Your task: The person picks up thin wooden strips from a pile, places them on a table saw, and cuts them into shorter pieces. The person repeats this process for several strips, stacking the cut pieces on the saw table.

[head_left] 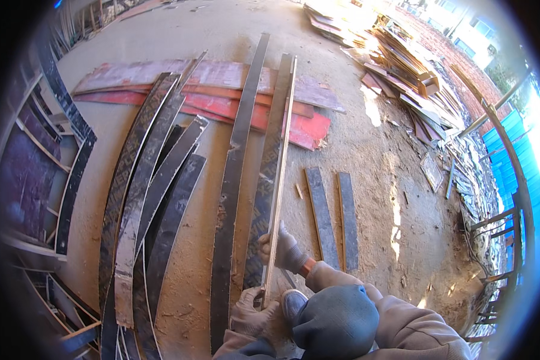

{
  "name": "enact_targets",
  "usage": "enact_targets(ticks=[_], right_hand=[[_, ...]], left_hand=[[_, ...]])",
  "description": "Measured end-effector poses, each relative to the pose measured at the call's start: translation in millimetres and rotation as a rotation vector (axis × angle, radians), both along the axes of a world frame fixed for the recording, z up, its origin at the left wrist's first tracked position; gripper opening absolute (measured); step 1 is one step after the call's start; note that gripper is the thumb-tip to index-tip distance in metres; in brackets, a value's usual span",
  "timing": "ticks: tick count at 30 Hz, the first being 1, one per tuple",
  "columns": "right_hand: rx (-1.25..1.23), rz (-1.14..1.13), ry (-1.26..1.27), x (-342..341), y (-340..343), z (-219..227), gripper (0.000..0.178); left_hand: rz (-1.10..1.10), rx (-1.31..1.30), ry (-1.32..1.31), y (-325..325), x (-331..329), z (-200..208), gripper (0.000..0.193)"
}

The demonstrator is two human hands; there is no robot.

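A long, narrow plywood strip [280, 162] stands on its edge, its pale cut side showing, and runs away from me over the ground. Gloved in light grey, my left hand [253, 312] is closed on its near end. My right hand [282, 248], also gloved, reaches across from the right with its fingers wrapped round the strip a little farther along. Just left of it lies a flat black-faced plywood strip [259, 216], and left of that another long black strip [227, 240]. My bent knee [336, 318] and one shoe [293, 303] are close beside my hands.
Several black strips [132, 198] overlap at the left. Red boards [222, 105] lie across the far ground under the strips' ends. Two short dark pieces [323, 216] rest to the right. Stacked boards [408, 66] rise at the far right; a dark panel frame [72, 186] stands left.
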State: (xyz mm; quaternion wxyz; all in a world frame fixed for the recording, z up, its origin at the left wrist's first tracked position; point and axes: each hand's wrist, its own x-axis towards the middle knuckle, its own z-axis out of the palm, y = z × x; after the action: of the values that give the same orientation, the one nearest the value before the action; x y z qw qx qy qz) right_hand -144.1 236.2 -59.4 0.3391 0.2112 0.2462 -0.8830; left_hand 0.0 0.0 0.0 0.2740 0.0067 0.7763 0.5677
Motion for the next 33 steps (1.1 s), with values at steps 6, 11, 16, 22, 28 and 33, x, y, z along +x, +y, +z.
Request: enact_targets(ticks=[6,11,16,22,28,33], right_hand=[[0.378,0.07,0.015,-4,-20,7,0.088],[0.916,0.344,0.192,-5,-44,-2,0.084],[0.879,0.435,0.223,7,-61,16,0.08],[1.173,0.34,0.381,34,-60,47,0.074],[1.478,0.591,0.706,40,-32,-6,0.072],[1.202,0.485,0.542,0,14,-35,0.057]], left_hand=[[0.289,0.023,-0.003,9,3,22,0.057],[0.513,0.448,-0.343,-32,-2,3,0.031],[0.594,0.54,-0.398,-63,13,-6,0.029],[0.488,0.289,-0.338,-60,31,-39,0.025],[0.42,0.109,-0.314,-32,22,-45,0.042],[0.413,-0.082,-0.398,-4,7,-37,0.057]])
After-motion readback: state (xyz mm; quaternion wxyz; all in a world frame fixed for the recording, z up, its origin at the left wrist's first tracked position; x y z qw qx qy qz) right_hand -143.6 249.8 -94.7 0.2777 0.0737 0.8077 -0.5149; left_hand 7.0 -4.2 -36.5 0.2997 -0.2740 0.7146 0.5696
